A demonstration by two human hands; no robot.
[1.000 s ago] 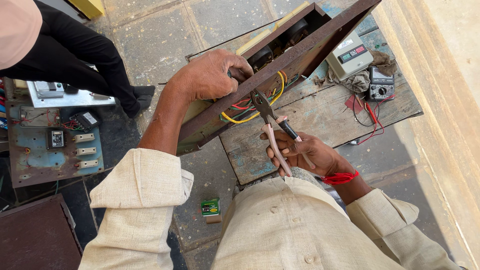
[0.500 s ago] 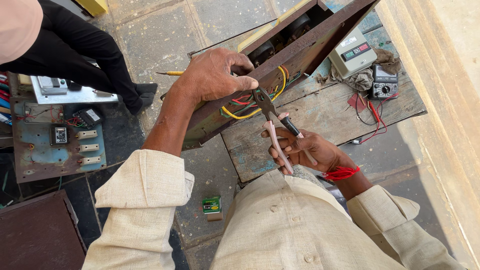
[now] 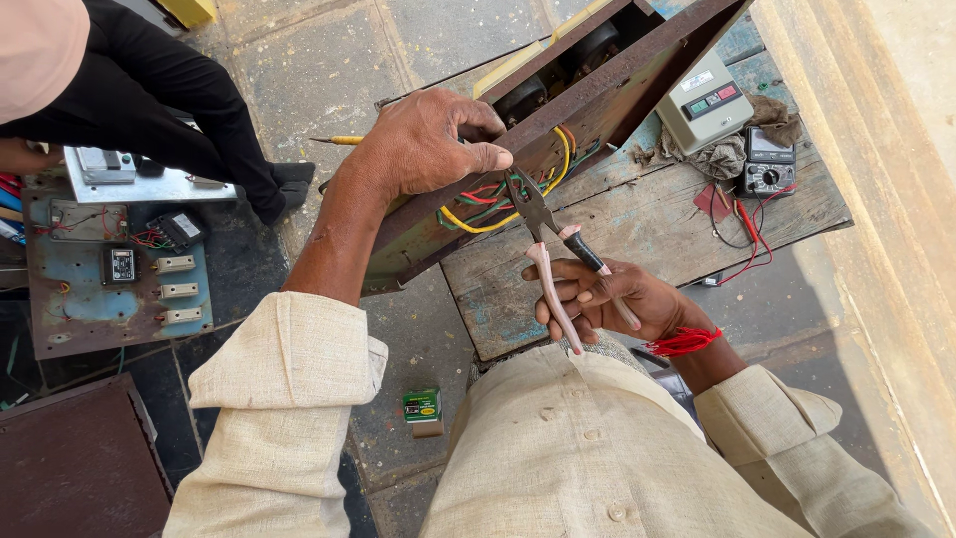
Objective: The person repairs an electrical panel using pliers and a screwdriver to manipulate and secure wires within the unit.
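**Hands on the rusty box, pliers at the wires**

Left hand (image 3: 428, 144) clamps down over the long edge of the rusty metal box (image 3: 597, 120), fingers curled over the rim and thumb pressed against its side, gripping it firmly. The box lies tilted across the worn wooden board (image 3: 637, 229), running from about 8 o'clock up to 1 o'clock in the view.

Right hand (image 3: 607, 299), red thread at the wrist, sits at 5 o'clock from the left one, fingers wrapped loosely round the pale handles of the pliers (image 3: 553, 249). The handles stand spread apart; the nose points up toward 11 o'clock and reaches the bundle of wires (image 3: 498, 204), yellow, red and green, spilling from the box's open underside just beneath the left thumb. Whether the nose actually bites a wire, I cannot tell.

Out at 2 o'clock on the board: a grey switch unit (image 3: 705, 103) with coloured buttons, a crumpled rag (image 3: 712, 157) beside it, and a dark multimeter (image 3: 767, 164) trailing red leads.

Over at 9 o'clock, a blue panel (image 3: 90, 299) of small components lies on the floor, with another person's dark trouser leg (image 3: 169, 100) above it. Down at 6 o'clock, a small green box (image 3: 422, 406) rests on the paving.
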